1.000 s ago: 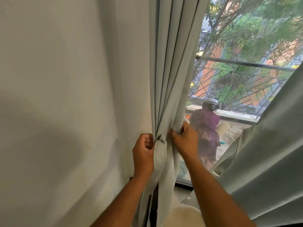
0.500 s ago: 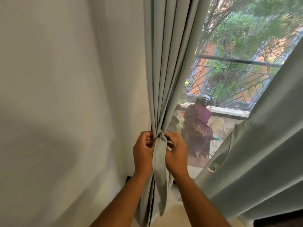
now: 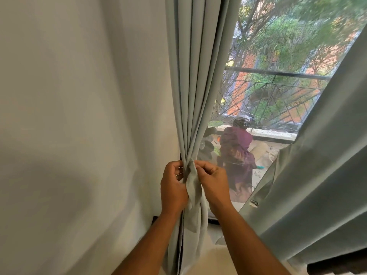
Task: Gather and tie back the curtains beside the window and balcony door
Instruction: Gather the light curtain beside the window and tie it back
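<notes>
A pale grey-green curtain (image 3: 195, 80) hangs in tight pleats at the window's left edge, pinched to a narrow waist at hand height. A matching fabric tie-back strip (image 3: 193, 185) hangs down over that waist. My left hand (image 3: 173, 187) grips the bunched curtain from the left, fingers curled round it. From the right, my right hand (image 3: 211, 185) pinches the tie-back strip just beside the waist. A second curtain (image 3: 319, 175) of the same colour slants across the right side, drawn aside.
A plain white wall (image 3: 79, 126) fills the left. Through the window glass (image 3: 268, 92) I see a balcony railing (image 3: 278, 73), trees, and a person in purple (image 3: 237, 153) outside below. A pale floor (image 3: 224, 261) shows under my arms.
Both hands have closed in on the curtain's waist, gathering it tighter. The tie-back strip now hangs over the front between my hands. The view has shifted slightly closer.
</notes>
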